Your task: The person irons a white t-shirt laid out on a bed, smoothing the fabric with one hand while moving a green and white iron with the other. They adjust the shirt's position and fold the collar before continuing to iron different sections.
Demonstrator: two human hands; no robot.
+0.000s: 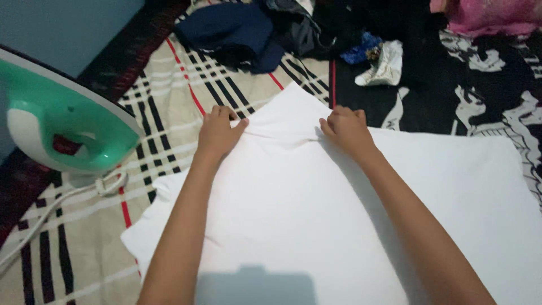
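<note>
At the far edge of the white cloth (316,214), both hands are at work on a fold. That cloth, a plain white fabric piece, lies spread flat over a checked blanket (169,113) of cream, black and red, and it fills most of the near and right part of the scene. The left hand (217,133) has its grip closed on the fabric, fingers curled and pinching a raised pleat. The right hand (345,129) is likewise closed on the cloth, fingers bunched over the same fold, just to the right. Between the two hands the fabric rises into a point that reaches toward the far side, and a short crease runs from one hand to the other; the hands seem set apart like this to keep the fold taut and straight.

On the left stands a green and white electric iron (62,124), resting on its heel, apart from the cloth, with its white cord (68,195) trailing nearer. Far off lies a heap of dark clothes (248,28), and a pink garment (485,17) at the far right.
</note>
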